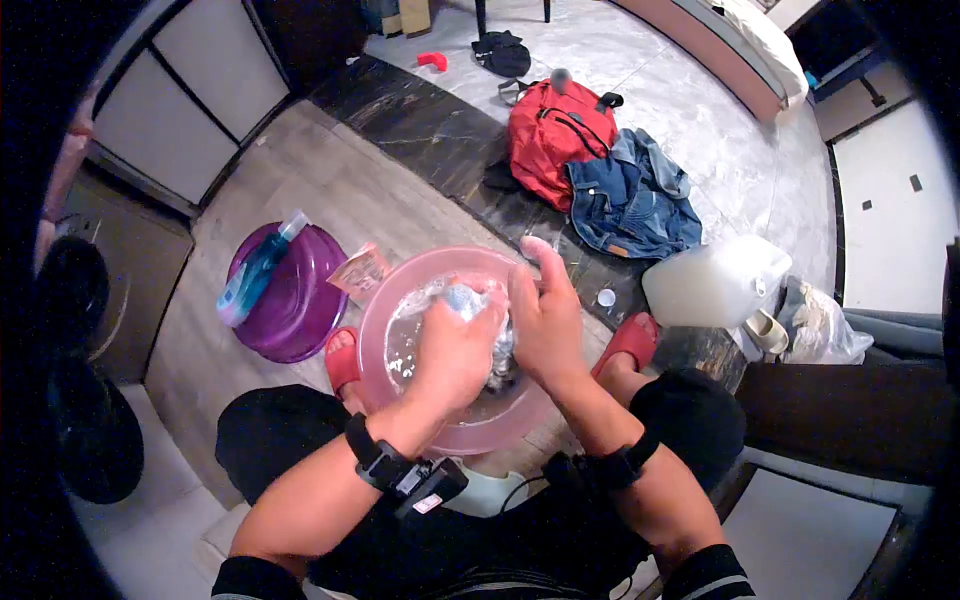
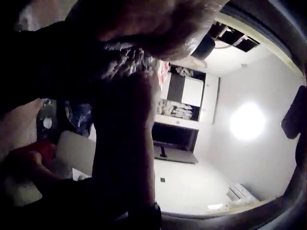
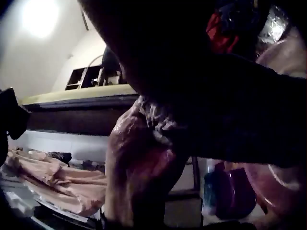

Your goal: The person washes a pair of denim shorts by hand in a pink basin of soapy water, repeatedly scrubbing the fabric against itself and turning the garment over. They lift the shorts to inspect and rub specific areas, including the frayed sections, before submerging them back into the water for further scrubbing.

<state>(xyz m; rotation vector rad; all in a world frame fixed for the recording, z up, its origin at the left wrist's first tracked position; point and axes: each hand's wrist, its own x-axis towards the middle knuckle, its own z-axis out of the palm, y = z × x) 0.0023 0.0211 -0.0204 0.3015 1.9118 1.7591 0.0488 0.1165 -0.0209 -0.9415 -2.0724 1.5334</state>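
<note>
A pink basin (image 1: 371,335) with sudsy water stands on the floor between the person's feet. Over it, a wet, soapy cloth (image 1: 499,374) hangs down from between both hands. The left hand (image 1: 455,350) grips the cloth with curled fingers, foam on its knuckles. Close against it, the right hand (image 1: 548,330) holds the cloth too, its thumb sticking up. In the right wrist view the left hand (image 3: 136,153) is wet, with suds along the dark cloth (image 3: 230,110). Shadow hides much of the fingers in both wrist views.
Left of the basin, a blue bottle (image 1: 262,270) lies across a purple basin (image 1: 305,310), near a pink packet (image 1: 360,272). A red bag (image 1: 555,140) and jeans (image 1: 635,200) lie ahead. A white jug (image 1: 715,282) and small white cap (image 1: 606,298) are at right.
</note>
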